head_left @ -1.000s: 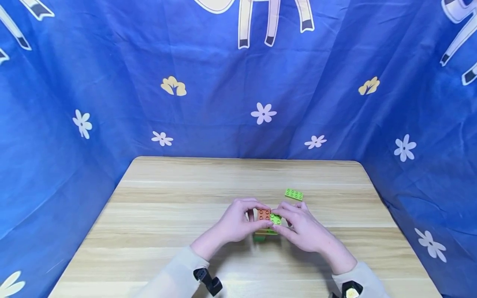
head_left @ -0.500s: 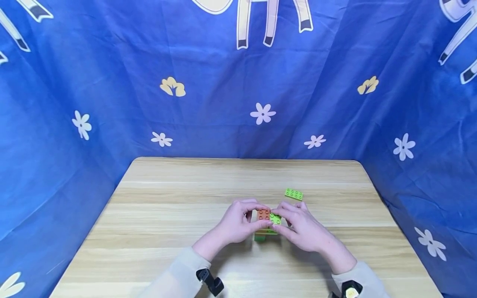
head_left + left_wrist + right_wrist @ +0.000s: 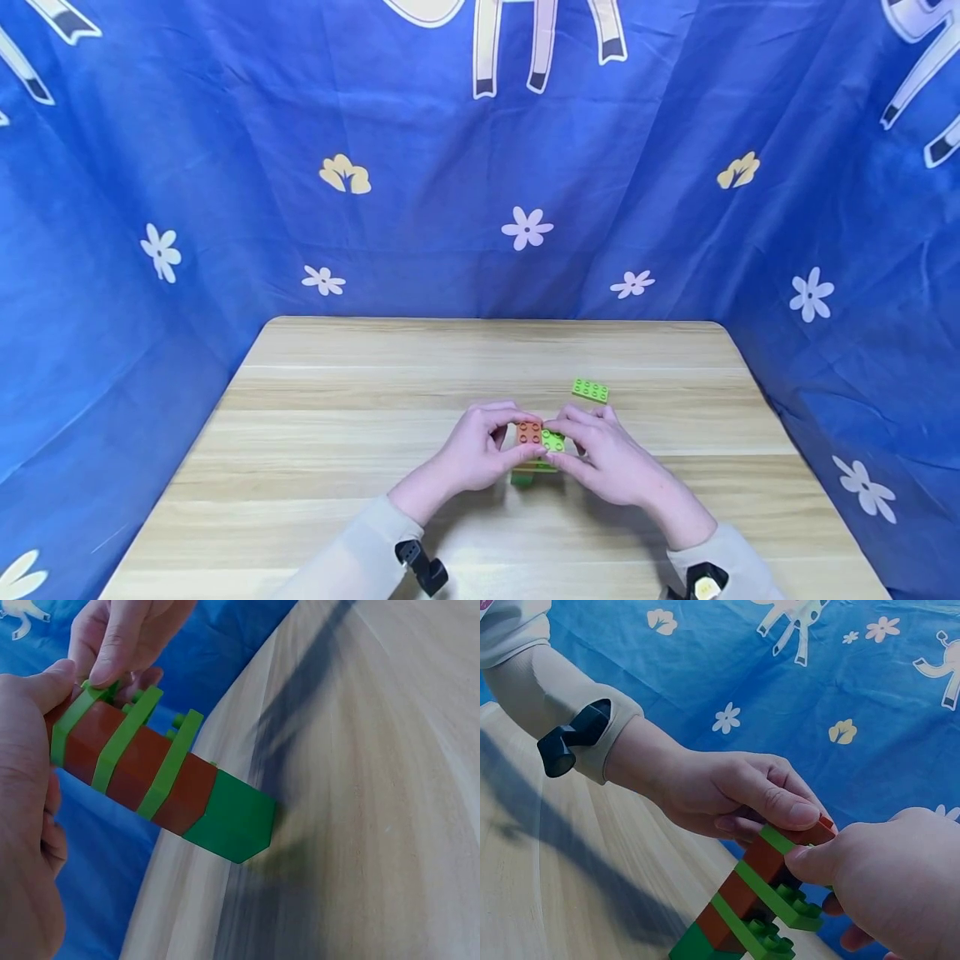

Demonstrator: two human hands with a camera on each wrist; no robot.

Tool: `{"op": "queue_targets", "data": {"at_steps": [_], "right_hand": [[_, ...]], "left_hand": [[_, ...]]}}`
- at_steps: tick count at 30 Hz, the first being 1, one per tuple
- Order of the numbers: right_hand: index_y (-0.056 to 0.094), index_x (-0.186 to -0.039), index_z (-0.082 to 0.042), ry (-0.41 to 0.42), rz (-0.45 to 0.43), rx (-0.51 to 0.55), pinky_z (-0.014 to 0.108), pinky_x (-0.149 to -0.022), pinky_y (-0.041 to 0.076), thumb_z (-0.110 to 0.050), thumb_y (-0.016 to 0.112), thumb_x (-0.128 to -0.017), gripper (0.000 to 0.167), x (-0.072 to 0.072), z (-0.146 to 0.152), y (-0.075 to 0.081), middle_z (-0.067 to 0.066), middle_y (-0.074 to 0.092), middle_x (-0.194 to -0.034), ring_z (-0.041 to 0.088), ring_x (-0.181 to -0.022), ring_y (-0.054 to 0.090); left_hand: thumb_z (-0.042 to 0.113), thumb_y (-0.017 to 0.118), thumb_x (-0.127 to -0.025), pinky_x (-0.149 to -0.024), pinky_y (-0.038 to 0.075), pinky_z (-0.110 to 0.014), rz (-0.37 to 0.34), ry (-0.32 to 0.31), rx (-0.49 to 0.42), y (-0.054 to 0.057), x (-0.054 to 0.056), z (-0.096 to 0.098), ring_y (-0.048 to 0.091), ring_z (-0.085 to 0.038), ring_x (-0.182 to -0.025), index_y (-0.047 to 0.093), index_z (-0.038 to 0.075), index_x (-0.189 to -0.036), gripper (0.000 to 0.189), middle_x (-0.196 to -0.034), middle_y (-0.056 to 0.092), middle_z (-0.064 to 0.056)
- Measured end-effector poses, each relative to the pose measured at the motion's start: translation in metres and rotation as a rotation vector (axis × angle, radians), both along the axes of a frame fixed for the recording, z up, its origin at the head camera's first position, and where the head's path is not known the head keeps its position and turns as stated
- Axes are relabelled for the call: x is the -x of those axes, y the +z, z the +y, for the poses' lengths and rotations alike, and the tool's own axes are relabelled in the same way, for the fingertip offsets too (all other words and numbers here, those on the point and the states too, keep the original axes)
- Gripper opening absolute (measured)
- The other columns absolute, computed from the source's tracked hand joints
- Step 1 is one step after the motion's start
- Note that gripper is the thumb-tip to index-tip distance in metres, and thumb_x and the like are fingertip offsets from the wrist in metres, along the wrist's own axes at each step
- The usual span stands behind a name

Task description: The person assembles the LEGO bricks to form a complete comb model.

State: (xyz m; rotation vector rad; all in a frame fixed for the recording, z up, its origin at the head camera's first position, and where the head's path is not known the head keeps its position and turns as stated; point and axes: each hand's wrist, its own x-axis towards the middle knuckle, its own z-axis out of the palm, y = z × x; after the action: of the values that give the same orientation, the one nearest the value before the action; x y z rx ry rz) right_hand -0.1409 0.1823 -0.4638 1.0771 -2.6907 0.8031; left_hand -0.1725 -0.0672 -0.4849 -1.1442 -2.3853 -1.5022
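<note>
A tower of toy building bricks (image 3: pixel 139 761) stands on the table between both hands. Its base is a dark green brick (image 3: pixel 234 816); above it, brown-orange bricks alternate with thin light green plates that jut out to the right. My left hand (image 3: pixel 483 446) grips the brown-orange brick (image 3: pixel 529 432) at the top between thumb and fingers. From the other side, my right hand (image 3: pixel 611 458) pinches the jutting end of the top light green plate (image 3: pixel 553 442). In the right wrist view, both thumbs lie close together near the tower's top.
A loose light green plate (image 3: pixel 591 390) with studs lies on the wooden table (image 3: pixel 360 375), just beyond my right hand. A blue patterned curtain (image 3: pixel 420 208) rises behind the table and along both sides. Black wrist devices (image 3: pixel 422 568) sit on both sleeves.
</note>
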Motion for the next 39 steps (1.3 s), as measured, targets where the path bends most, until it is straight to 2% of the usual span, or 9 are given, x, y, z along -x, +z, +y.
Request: {"op": "queue_targets", "data": {"at_steps": [7,12,15,21,26,32,39], "right_hand": [[0.072,-0.132,-0.020,0.004,0.019,0.002,0.041,-0.090,0.033,-0.041,0.069,-0.104,0.036,0.001,-0.001,0.000,-0.021,0.052,-0.100,-0.003,-0.074,0.046],[0.071,-0.133,-0.023,0.012,0.011,0.011,0.037,-0.085,0.032,-0.043,0.067,-0.105,0.035,0.002,0.003,-0.002,-0.022,0.054,-0.102,-0.002,-0.075,0.048],[0.071,-0.133,-0.021,0.010,-0.022,0.036,0.037,-0.085,0.032,-0.041,0.065,-0.106,0.034,0.002,0.008,-0.001,-0.019,0.058,-0.106,0.001,-0.078,0.052],[0.069,-0.136,-0.020,-0.049,-0.073,0.062,0.037,-0.083,0.035,-0.040,0.066,-0.106,0.037,0.004,0.016,0.008,-0.014,0.062,-0.112,0.008,-0.085,0.056],[0.068,-0.138,-0.019,-0.089,-0.087,0.058,0.036,-0.083,0.037,-0.040,0.067,-0.105,0.040,0.008,0.023,0.009,-0.015,0.063,-0.117,0.008,-0.087,0.055],[0.068,-0.138,-0.017,-0.075,-0.065,0.089,0.038,-0.086,0.035,-0.033,0.070,-0.104,0.037,0.017,0.033,0.004,-0.011,0.065,-0.109,0.002,-0.084,0.055],[0.068,-0.135,-0.015,-0.123,-0.040,0.117,0.040,-0.084,0.035,-0.028,0.073,-0.103,0.036,0.029,0.046,-0.009,-0.015,0.064,-0.112,0.004,-0.085,0.056]], "left_hand": [[0.033,0.087,-0.090,-0.047,0.035,-0.021,0.024,0.008,0.023,0.002,0.000,-0.002,0.040,0.000,-0.054,0.079,0.017,-0.119,0.034,-0.095,0.069,0.016],[0.039,0.086,-0.090,-0.049,0.036,-0.021,-0.001,0.021,0.074,0.004,-0.003,-0.002,0.041,-0.001,-0.056,0.079,0.017,-0.119,0.037,-0.091,0.066,0.018],[0.042,0.085,-0.091,-0.049,0.036,-0.021,-0.015,0.026,0.096,0.004,-0.005,-0.001,0.041,-0.002,-0.056,0.079,0.016,-0.120,0.039,-0.087,0.063,0.018],[0.041,0.084,-0.092,-0.049,0.035,-0.020,-0.029,0.046,0.097,0.003,-0.006,-0.001,0.040,-0.001,-0.054,0.078,0.014,-0.121,0.041,-0.085,0.063,0.017],[0.043,0.084,-0.092,-0.048,0.036,-0.021,-0.033,0.061,0.081,0.003,-0.007,-0.002,0.040,-0.002,-0.053,0.078,0.017,-0.122,0.041,-0.084,0.061,0.017],[0.043,0.083,-0.093,-0.047,0.035,-0.021,-0.045,0.064,0.066,0.001,-0.009,-0.002,0.039,-0.001,-0.052,0.077,0.018,-0.122,0.038,-0.077,0.060,0.004],[0.042,0.083,-0.093,-0.046,0.034,-0.022,-0.040,0.068,0.046,0.000,-0.009,-0.002,0.037,-0.001,-0.050,0.078,0.018,-0.121,0.038,-0.075,0.056,0.012]]}}
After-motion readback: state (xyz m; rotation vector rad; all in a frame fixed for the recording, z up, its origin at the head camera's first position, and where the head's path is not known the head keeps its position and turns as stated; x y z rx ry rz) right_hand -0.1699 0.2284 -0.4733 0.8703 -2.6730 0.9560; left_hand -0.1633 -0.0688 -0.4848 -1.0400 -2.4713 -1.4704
